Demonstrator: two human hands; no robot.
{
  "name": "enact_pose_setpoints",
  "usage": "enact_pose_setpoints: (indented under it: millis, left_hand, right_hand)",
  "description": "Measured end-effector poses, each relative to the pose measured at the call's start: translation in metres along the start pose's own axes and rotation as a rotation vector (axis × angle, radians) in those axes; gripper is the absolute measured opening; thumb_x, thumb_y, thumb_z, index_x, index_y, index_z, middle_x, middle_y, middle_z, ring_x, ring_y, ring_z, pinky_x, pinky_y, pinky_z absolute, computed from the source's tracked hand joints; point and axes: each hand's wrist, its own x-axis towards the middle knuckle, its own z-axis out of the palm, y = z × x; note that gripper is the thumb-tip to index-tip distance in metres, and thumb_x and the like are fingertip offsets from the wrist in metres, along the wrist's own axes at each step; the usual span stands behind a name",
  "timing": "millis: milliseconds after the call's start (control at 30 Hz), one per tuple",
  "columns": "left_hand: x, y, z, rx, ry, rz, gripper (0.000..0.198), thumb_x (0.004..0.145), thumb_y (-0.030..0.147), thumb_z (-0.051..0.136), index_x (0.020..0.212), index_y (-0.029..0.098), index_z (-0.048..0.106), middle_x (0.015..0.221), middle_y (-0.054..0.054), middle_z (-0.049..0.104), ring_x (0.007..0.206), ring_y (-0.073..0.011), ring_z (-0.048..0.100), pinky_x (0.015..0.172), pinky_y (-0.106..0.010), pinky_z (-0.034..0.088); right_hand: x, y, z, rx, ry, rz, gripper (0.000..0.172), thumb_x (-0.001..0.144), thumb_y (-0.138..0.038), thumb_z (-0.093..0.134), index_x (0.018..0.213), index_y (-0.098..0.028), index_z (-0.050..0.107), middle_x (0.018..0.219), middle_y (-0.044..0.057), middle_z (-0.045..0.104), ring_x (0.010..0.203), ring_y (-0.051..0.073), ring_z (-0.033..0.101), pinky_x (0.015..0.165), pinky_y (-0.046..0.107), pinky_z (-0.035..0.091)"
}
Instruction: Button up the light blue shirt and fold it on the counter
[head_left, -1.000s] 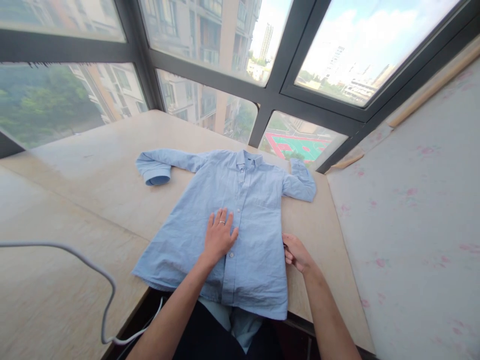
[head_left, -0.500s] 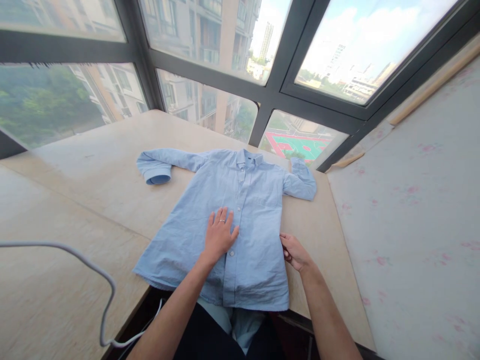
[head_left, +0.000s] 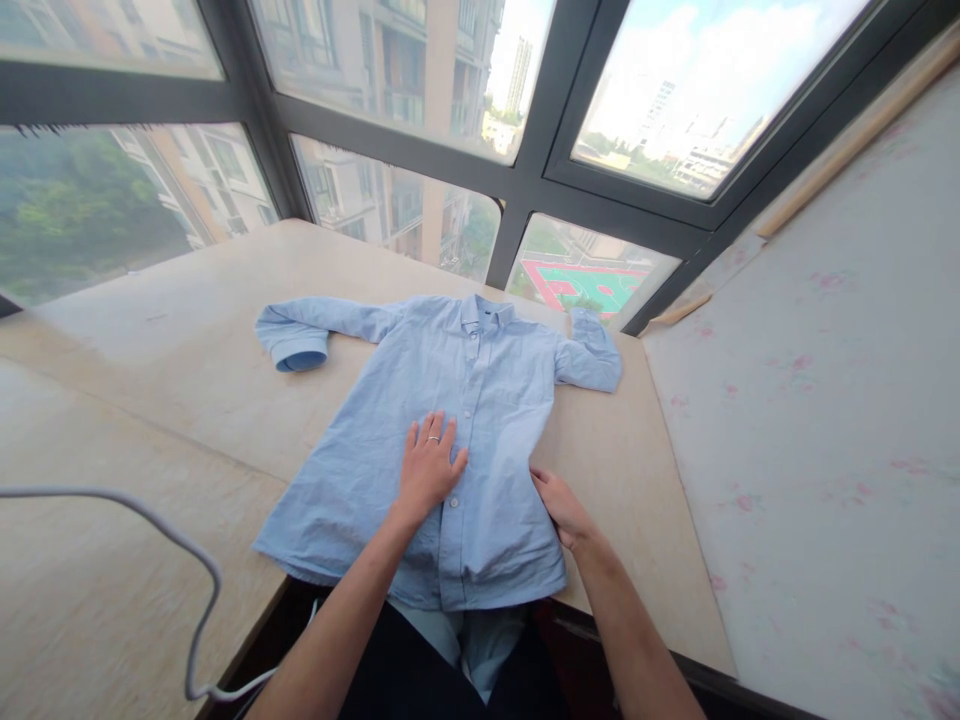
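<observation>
A light blue button-up shirt (head_left: pixel 480 400) lies front up, its collar toward the windows and its hem at the edge nearest me. Both of its sleeves are bent, the left one ending in a rolled cuff. Flat on the shirt's front, just left of the button strip, rests my left hand (head_left: pixel 430 468), fingers stretched out and a ring on one of them. My right hand (head_left: pixel 561 503) holds the shirt's right side edge, which bows inward there. Some of its fingertips are hidden under the fabric.
The shirt lies on a pale wooden surface (head_left: pixel 630 480) in a window corner. A white cable (head_left: pixel 180 540) loops across the left front. Dark window frames (head_left: pixel 525 190) border the far side, and a flower-patterned wall (head_left: pixel 825 430) stands at the right. My legs are below the front edge.
My right hand has moved left, drawing the shirt's right side edge inward into a curve. My left hand stays flat on the shirt. The whole view has shifted slightly.
</observation>
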Motion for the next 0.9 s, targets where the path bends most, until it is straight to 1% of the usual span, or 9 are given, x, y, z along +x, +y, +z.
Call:
enact_pose_setpoints:
  millis: [133,267,367,433,467,567,700,800,900]
  left_hand:
    - [0.000,0.000,-0.001,0.007,-0.006,0.001,0.057,0.096,0.044,0.040,0.143,0.014,0.048,0.153,-0.015,0.040,0.144,-0.0294,0.033,0.119,-0.050,0.022]
    - [0.000,0.000,-0.002,0.001,-0.006,0.006,0.057,0.095,0.043,0.040,0.143,0.014,0.048,0.152,-0.016,0.041,0.144,-0.0300,0.033,0.119,-0.051,0.022]
    - [0.001,0.000,-0.003,0.004,-0.011,0.006,0.056,0.096,0.044,0.039,0.143,0.015,0.048,0.153,-0.015,0.041,0.144,-0.0297,0.033,0.118,-0.051,0.023]
    - [0.001,0.000,-0.003,0.010,-0.017,0.004,0.056,0.095,0.044,0.039,0.143,0.015,0.048,0.153,-0.015,0.040,0.144,-0.0296,0.033,0.118,-0.051,0.023]
    - [0.001,0.000,-0.003,0.013,-0.020,0.003,0.056,0.095,0.044,0.039,0.142,0.015,0.048,0.153,-0.015,0.040,0.144,-0.0295,0.033,0.118,-0.051,0.023]
    - [0.002,0.000,-0.003,0.017,-0.025,0.002,0.057,0.095,0.044,0.040,0.142,0.014,0.049,0.153,-0.015,0.040,0.144,-0.0296,0.033,0.119,-0.051,0.022]
    - [0.002,0.001,-0.004,0.027,-0.036,0.004,0.057,0.095,0.044,0.039,0.142,0.013,0.049,0.153,-0.015,0.039,0.144,-0.0300,0.033,0.118,-0.051,0.023]
    - [0.002,0.001,-0.004,0.042,-0.033,0.008,0.058,0.095,0.045,0.038,0.142,0.013,0.048,0.153,-0.016,0.040,0.144,-0.0300,0.033,0.118,-0.051,0.023]
    - [0.002,0.001,-0.003,0.049,-0.023,0.009,0.058,0.096,0.045,0.037,0.142,0.013,0.049,0.153,-0.016,0.040,0.144,-0.0301,0.033,0.118,-0.051,0.023]
  right_hand:
    - [0.003,0.003,0.003,-0.027,0.038,-0.034,0.044,0.066,-0.058,0.076,0.083,-0.018,0.072,0.080,0.004,0.075,0.078,0.022,0.068,0.073,0.031,0.052]
    - [-0.004,0.004,-0.003,-0.127,0.194,-0.120,0.044,0.066,-0.060,0.074,0.074,-0.017,0.068,0.072,0.002,0.071,0.069,0.018,0.063,0.060,0.025,0.047]
    - [-0.013,0.009,-0.014,-0.161,0.311,-0.128,0.044,0.066,-0.060,0.073,0.065,-0.018,0.060,0.052,-0.003,0.058,0.048,0.011,0.048,0.044,0.022,0.032]
    - [-0.020,0.015,-0.021,-0.159,0.351,-0.096,0.044,0.065,-0.059,0.074,0.061,-0.020,0.055,0.045,-0.007,0.046,0.039,0.007,0.034,0.039,0.022,0.021]
    - [-0.023,0.018,-0.024,-0.155,0.356,-0.082,0.044,0.064,-0.058,0.075,0.061,-0.020,0.053,0.044,-0.008,0.043,0.038,0.007,0.031,0.039,0.022,0.019]
    - [-0.031,0.026,-0.028,-0.077,0.324,-0.063,0.039,0.065,-0.052,0.074,0.060,-0.021,0.052,0.047,-0.007,0.045,0.041,0.008,0.036,0.041,0.022,0.025]
    - [-0.039,0.026,-0.024,0.186,0.237,-0.097,0.030,0.068,-0.043,0.070,0.062,-0.021,0.050,0.060,-0.004,0.055,0.055,0.012,0.048,0.053,0.023,0.040]
    - [-0.043,0.019,-0.018,0.343,0.151,-0.078,0.027,0.066,-0.039,0.069,0.067,-0.022,0.048,0.064,-0.004,0.057,0.060,0.012,0.052,0.056,0.023,0.043]
    - [-0.044,0.014,-0.015,0.403,0.085,-0.022,0.030,0.064,-0.038,0.073,0.073,-0.022,0.049,0.065,-0.004,0.059,0.059,0.013,0.055,0.055,0.023,0.044]
